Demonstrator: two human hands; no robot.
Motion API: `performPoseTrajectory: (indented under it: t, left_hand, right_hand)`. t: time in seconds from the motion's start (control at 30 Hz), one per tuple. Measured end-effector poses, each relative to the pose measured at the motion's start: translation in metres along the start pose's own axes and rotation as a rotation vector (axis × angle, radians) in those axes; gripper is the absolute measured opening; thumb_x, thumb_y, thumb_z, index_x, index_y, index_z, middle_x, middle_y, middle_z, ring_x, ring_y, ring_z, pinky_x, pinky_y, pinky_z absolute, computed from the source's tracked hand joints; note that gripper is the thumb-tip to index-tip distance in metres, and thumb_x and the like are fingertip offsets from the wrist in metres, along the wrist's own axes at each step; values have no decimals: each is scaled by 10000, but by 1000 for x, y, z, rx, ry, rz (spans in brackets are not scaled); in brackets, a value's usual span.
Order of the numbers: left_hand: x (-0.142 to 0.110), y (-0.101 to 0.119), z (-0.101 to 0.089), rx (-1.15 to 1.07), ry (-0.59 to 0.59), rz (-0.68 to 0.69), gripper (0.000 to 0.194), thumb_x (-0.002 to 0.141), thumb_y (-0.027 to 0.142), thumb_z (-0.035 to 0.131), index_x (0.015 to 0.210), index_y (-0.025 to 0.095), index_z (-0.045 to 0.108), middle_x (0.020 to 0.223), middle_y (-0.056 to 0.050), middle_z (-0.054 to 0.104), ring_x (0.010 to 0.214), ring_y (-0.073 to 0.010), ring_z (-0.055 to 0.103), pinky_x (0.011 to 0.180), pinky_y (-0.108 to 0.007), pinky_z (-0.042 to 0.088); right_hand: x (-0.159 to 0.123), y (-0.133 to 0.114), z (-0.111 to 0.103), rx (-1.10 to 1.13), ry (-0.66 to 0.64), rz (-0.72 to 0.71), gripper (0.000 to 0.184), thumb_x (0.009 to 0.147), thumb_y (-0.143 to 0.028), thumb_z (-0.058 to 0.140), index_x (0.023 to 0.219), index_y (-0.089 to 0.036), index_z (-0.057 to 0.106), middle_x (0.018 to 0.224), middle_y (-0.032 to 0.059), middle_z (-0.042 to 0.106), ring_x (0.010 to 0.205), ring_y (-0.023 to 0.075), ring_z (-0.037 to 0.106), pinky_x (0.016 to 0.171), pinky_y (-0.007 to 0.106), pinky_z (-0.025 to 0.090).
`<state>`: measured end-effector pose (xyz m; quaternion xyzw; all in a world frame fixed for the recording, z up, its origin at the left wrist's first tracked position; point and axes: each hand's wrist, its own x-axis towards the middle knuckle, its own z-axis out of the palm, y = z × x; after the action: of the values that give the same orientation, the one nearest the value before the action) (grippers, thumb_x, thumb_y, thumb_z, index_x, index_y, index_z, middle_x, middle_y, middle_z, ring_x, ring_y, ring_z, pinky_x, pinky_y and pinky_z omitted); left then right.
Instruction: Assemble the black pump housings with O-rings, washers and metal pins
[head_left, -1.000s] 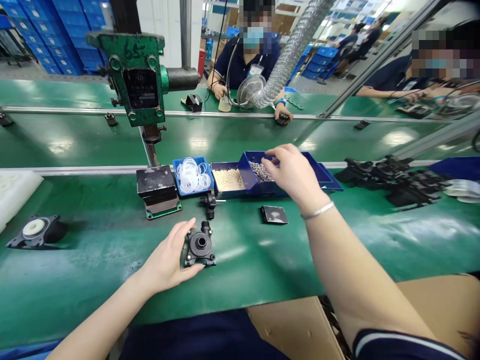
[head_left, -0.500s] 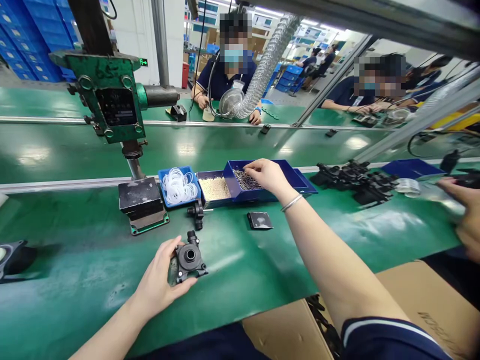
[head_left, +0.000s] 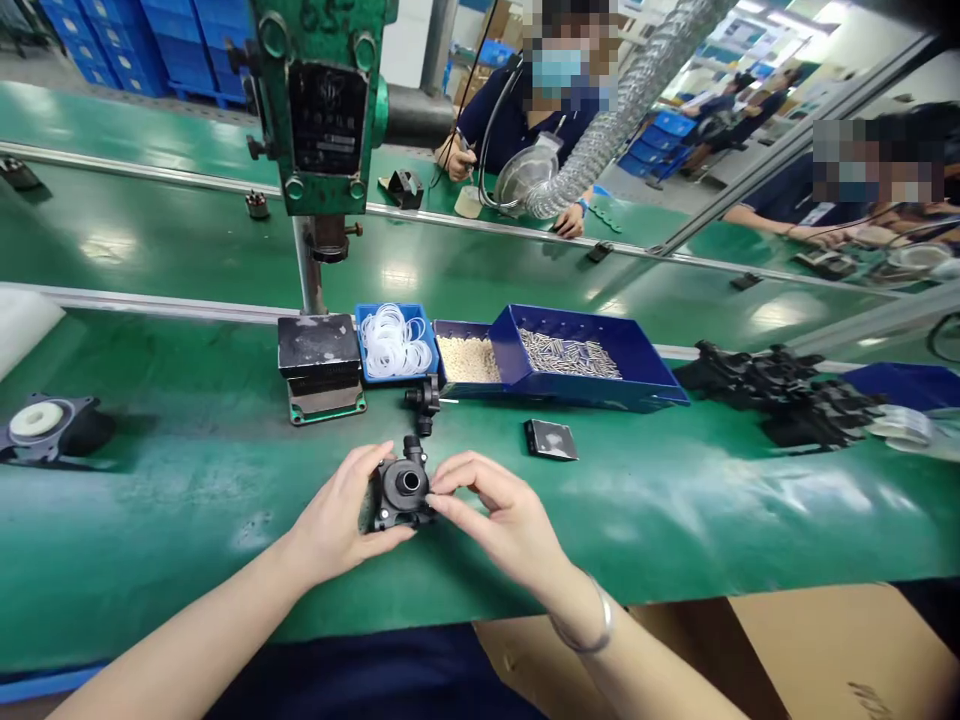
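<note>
A black plastic pump housing (head_left: 405,485) with a round central port and a spout at the top stands on the green bench. My left hand (head_left: 345,515) curls around its left side, thumb along the lower edge. At its right edge, the thumb and fingertips of my right hand (head_left: 499,510) are pinched together; whatever they hold is too small or hidden to make out. Silver screw heads show at some of the housing's corners. Just beyond lies another small black fitting (head_left: 425,403). A blue bin of small metal screws or pins (head_left: 574,355) sits farther back.
Behind the housing stand a black block (head_left: 319,345) under a green press (head_left: 326,120), a blue tray of white rings (head_left: 362,372) and a bin of cream pellets (head_left: 469,358). A small black box (head_left: 553,440) lies right of centre. Black parts (head_left: 787,395) are heaped at right.
My right hand went into the bin of metal pieces, fingers closing there, then came back to the housing's right edge. My left hand has stayed on the housing. The view has shifted.
</note>
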<state>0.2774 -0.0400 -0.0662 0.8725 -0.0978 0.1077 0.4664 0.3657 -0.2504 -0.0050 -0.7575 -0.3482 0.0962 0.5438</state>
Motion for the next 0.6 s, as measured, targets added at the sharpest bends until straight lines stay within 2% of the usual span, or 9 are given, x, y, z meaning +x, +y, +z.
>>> performPoseTrajectory:
  t: [0.13, 0.23, 0.33, 0.4, 0.47, 0.53, 0.6]
  left_hand:
    - [0, 0, 0, -10, -9, -2, 911, 832, 331, 759, 1542, 293, 189, 1413, -160, 463, 1329, -310, 514, 1078, -519, 509]
    - [0, 0, 1, -7, -9, -5, 906, 835, 332, 757, 1542, 291, 191, 1411, -156, 470, 1329, -308, 517, 1084, -517, 505]
    - [-1, 0, 1, 5, -9, -3, 913, 830, 340, 762, 1543, 291, 195, 1416, -155, 478, 1332, -312, 517, 1084, -517, 507]
    - [-2, -1, 1, 13, -16, -4, 915, 831, 351, 759, 1545, 290, 189, 1431, -158, 469, 1345, -316, 506, 1083, -519, 507]
    - [-2, -2, 1, 20, -18, -4, 912, 835, 362, 755, 1544, 284, 186, 1434, -162, 465, 1348, -314, 504, 1083, -516, 506]
    - [-1, -2, 0, 53, -11, 0, 909, 835, 377, 753, 1540, 270, 190, 1422, -165, 475, 1334, -312, 517, 1080, -507, 507]
    - [-1, 0, 1, 135, 2, 0, 915, 832, 398, 753, 1541, 259, 190, 1394, -169, 496, 1296, -316, 549, 1051, -489, 527]
  right_hand:
    - [-9, 12, 8, 14, 43, 22, 51, 915, -233, 686, 866, -220, 678, 861, 38, 691, 825, 182, 678, 747, 321, 573]
    - [-11, 13, 7, -63, 59, -53, 45, 922, -194, 672, 896, -228, 656, 859, 37, 696, 828, 182, 683, 738, 322, 582]
    - [-16, 15, 7, -261, 16, -266, 134, 931, -112, 628, 1002, -226, 634, 905, 59, 706, 865, 195, 682, 763, 350, 595]
    - [-21, 18, 6, -453, -50, -448, 221, 924, -75, 611, 1108, -197, 619, 980, 106, 712, 941, 231, 679, 813, 395, 601]
    - [-26, 21, 3, -599, -93, -558, 307, 909, -74, 623, 1202, -163, 597, 1039, 145, 711, 987, 265, 674, 831, 426, 603]
    - [-30, 23, -2, -623, -40, -534, 398, 909, -84, 616, 1295, -164, 556, 1078, 158, 702, 1005, 274, 670, 824, 434, 604]
    - [-33, 23, -5, -561, 75, -437, 493, 913, -89, 587, 1384, -196, 492, 1117, 159, 679, 1033, 272, 657, 841, 452, 599]
